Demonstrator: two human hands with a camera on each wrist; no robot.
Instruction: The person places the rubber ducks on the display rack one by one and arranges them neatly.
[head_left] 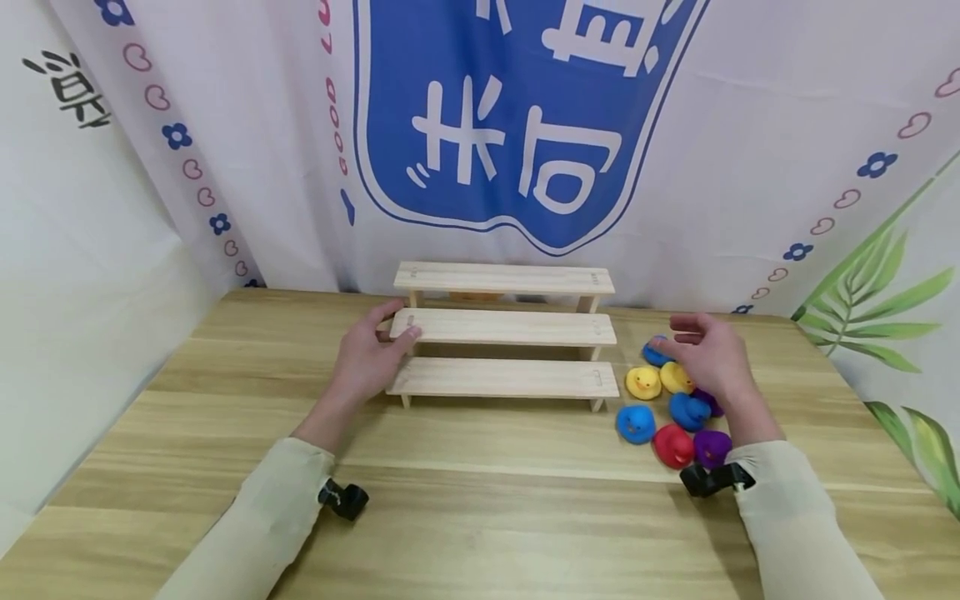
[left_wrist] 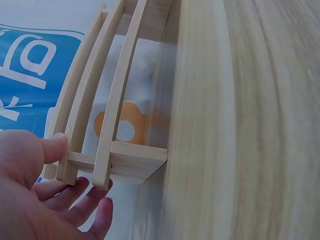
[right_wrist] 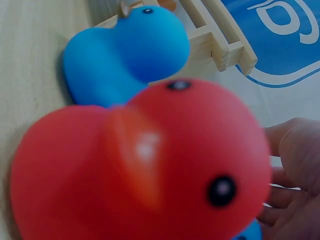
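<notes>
A three-tier wooden shelf (head_left: 510,328) stands at the back of the table. My left hand (head_left: 367,357) grips the left end of its middle board, thumb on top; in the left wrist view the fingers (left_wrist: 75,202) lie under the board ends. My right hand (head_left: 712,354) is over the rubber ducks at the right, fingers loosely bent, nearest the rear blue duck (head_left: 656,353); whether it touches that duck is unclear. Close to the right wrist camera, a red duck (right_wrist: 200,135) hides part of that hand. Two yellow ducks (head_left: 643,382) sit beside the shelf.
Another blue duck (head_left: 635,424), a middle blue duck (head_left: 688,411) and purple ducks (head_left: 712,448) cluster near the right forearm. The wooden table (head_left: 480,517) meets a printed curtain (head_left: 300,208) behind the shelf. Each wrist wears a black camera mount (head_left: 343,500).
</notes>
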